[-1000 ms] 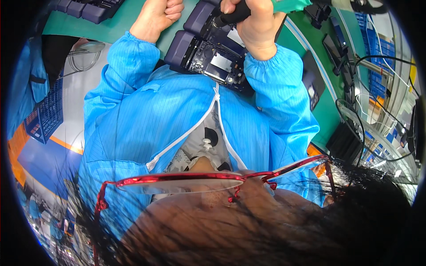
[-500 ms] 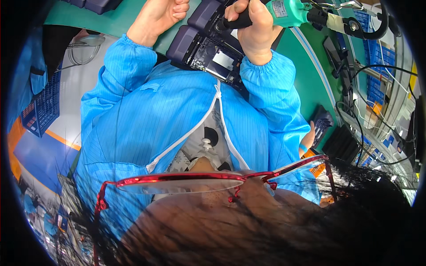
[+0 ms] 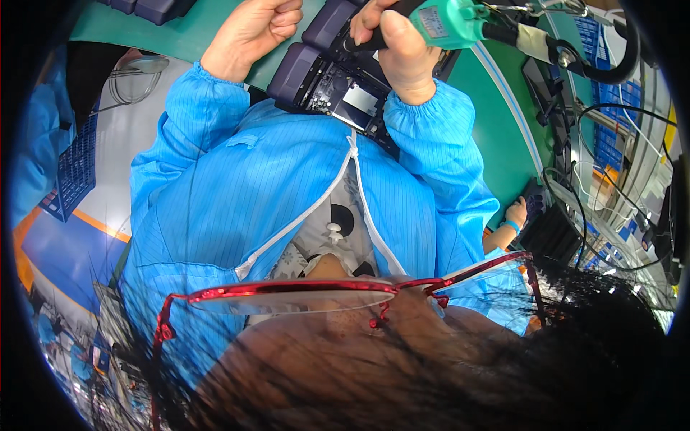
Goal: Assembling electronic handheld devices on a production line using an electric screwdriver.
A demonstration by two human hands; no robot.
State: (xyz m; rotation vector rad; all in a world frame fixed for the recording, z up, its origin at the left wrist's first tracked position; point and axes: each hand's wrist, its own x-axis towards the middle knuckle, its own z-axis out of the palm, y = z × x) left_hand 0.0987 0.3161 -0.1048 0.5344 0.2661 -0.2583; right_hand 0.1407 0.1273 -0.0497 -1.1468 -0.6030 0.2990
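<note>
My right hand (image 3: pixel 406 54) is wrapped round the black grip of a teal electric screwdriver (image 3: pixel 447 25) at the top of the view. Its tip is hidden. Just below and left of that hand, an opened dark-blue device housing (image 3: pixel 295 77) lies against my front, with metal parts and a pale rectangular plate (image 3: pixel 359 99) showing inside. Left of the device, my left hand (image 3: pixel 269 29) is closed with curled fingers. What those fingers hold, if anything, is hidden.
Other dark casings (image 3: pixel 162 8) stand on the green bench (image 3: pixel 108 29) at the upper left. A co-worker's hand (image 3: pixel 516 212) with a blue wristband is by a dark casing at the right. Cables (image 3: pixel 586 108) hang there. A blue crate (image 3: pixel 77 169) is on the left.
My right hand and the screwdriver have shifted slightly left. My left hand has moved a little left too. The co-worker's hand has come further into view, beside the dark casing.
</note>
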